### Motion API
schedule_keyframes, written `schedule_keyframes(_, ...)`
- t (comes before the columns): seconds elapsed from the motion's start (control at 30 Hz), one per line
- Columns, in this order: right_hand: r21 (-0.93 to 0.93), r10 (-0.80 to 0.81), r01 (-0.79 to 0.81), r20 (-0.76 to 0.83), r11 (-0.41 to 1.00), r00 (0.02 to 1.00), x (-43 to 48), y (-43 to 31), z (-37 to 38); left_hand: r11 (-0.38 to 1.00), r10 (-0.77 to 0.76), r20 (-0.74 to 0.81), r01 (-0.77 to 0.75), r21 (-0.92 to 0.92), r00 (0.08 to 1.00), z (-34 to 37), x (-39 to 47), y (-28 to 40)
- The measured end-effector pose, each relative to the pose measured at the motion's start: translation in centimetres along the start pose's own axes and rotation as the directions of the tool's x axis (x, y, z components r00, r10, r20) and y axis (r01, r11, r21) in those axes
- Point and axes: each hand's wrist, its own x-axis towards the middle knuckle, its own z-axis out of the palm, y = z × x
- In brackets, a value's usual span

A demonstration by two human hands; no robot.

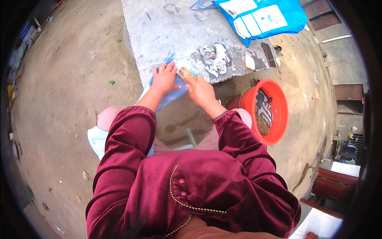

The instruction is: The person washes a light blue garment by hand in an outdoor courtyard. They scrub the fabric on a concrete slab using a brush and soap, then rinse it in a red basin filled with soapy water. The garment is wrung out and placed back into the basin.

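A wet light-blue cloth point(170, 97) lies over the near edge of a grey concrete slab point(167, 30), with whitish suds on it. My left hand point(164, 78) presses flat on the cloth, fingers apart. In my right hand point(201, 89) is a wooden-backed brush point(185, 74), resting on the cloth just right of my left hand; its bristles are hidden. To the right on the slab lie crumpled white and grey patterned cloths point(215, 59) and a pale bar of soap point(250, 62).
A red bucket point(280, 112) with dark striped fabric in water stands by my right knee. On the slab's right end are a dark phone-like slab point(269, 54) and a blue plastic package point(268, 19). Hangers point(203, 5) lie behind. A leaf point(111, 82) is on the ground.
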Motion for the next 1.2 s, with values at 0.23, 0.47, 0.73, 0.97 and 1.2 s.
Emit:
schedule_keyframes(0.23, -0.130, 0.016, -0.027, -0.084, 0.991, 0.996, 2.2, -0.3, 0.2, 1.000, -0.031, 0.028, 0.031, 0.000, 0.999, -0.5, 0.2, 0.4)
schedule_keyframes(0.47, -0.098, 0.083, -0.068, 0.156, 0.993, 0.984, -2.3, -0.4, -0.1, 0.998, -0.058, 0.121, 0.059, -0.007, 0.991, -0.9, 0.3, 0.0)
schedule_keyframes(0.73, -0.074, 0.028, -0.035, -0.096, 0.997, 0.995, 2.6, -0.4, 0.9, 0.997, -0.079, 0.118, 0.082, -0.015, 0.990, -0.8, 0.7, 0.0)
schedule_keyframes(0.97, -0.049, 0.086, -0.082, 0.095, 0.995, 0.992, -1.2, -0.4, -0.4, 0.997, -0.067, 0.134, 0.070, -0.015, 0.989, -0.7, 1.0, -0.2)
schedule_keyframes(1.2, -0.078, 0.069, -0.066, 0.040, 0.995, 0.997, 4.1, -0.3, 0.6, 0.995, -0.092, 0.157, 0.097, -0.023, 0.983, -1.2, 1.0, 0.1)
